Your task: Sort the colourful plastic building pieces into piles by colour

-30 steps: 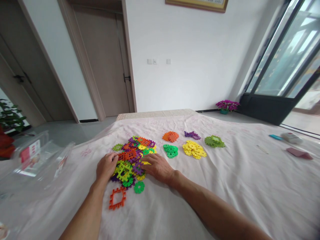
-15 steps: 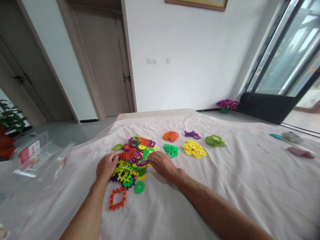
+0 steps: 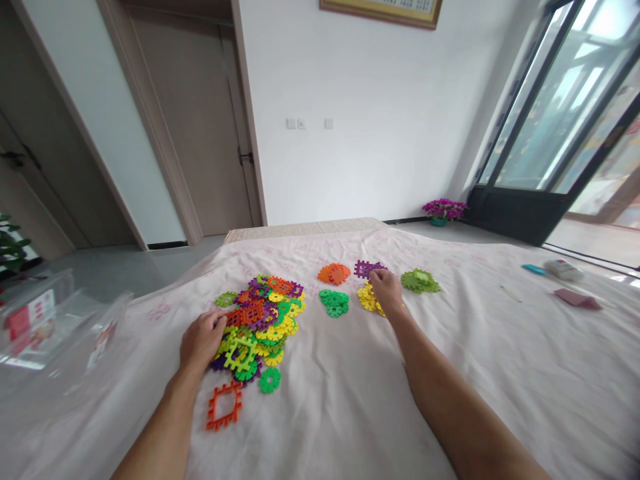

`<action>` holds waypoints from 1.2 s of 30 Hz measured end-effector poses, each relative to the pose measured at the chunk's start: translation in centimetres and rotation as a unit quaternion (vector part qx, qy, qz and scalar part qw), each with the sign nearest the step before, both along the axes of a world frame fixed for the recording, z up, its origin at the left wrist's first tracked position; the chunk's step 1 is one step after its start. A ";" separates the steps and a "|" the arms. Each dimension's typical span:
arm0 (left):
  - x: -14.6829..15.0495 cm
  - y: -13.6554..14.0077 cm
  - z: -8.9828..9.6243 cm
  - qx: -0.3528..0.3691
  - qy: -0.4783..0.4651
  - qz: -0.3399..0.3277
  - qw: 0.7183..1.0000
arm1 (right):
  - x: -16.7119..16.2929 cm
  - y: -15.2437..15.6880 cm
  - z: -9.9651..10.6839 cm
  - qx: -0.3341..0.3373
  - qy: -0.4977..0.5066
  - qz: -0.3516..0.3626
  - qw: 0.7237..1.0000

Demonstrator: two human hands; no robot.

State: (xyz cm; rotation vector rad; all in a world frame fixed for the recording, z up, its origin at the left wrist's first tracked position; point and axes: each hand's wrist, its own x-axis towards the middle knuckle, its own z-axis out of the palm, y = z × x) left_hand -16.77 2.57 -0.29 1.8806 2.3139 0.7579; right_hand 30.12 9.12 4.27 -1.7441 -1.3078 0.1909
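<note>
At the left edge of a mixed heap of plastic interlocking pieces [image 3: 273,333], my left hand [image 3: 201,341] rests with curled fingers. Its fingertips are close to orange square pieces [image 3: 250,312] on the heap; whatever they grip is hidden. Farther right, my right hand [image 3: 387,289] pinches a purple square piece [image 3: 363,269] at the small purple pile, whose outline merges with it. Beneath that hand lies a partly covered pile of yellow flower-shaped pieces [image 3: 367,298]. An orange square frame [image 3: 225,405] and one green flower disc [image 3: 270,380] lie in front of the heap.
Separate piles of orange [image 3: 333,273], green [image 3: 334,303] and light green pieces [image 3: 420,281] lie on the pale cloth [image 3: 320,413]. Clear plastic packaging [image 3: 65,333] is at the left. A pink cloth [image 3: 577,299] and a white packet [image 3: 564,269] lie far right.
My right hand has moved from the mixed heap rightward and away to the purple pile, carrying a purple piece. My left hand stays beside the heap. The view has shifted slightly.
</note>
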 end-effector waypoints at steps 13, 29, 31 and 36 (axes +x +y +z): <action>0.2 0.0 0.1 0.008 -0.002 0.002 1.000 | 2.3 1.8 -2.0 0.055 0.302 -0.018 0.952; -0.1 -0.1 0.0 0.017 -0.001 0.001 1.000 | -4.8 -1.4 -2.2 0.116 -0.141 0.168 0.969; -0.1 -0.1 0.0 0.022 -0.007 0.004 1.000 | -5.7 -2.2 -2.1 0.100 -0.174 0.200 0.959; 0.1 -0.4 0.4 0.019 -0.030 0.006 0.999 | -5.7 -2.5 -2.5 0.082 -0.211 0.206 0.952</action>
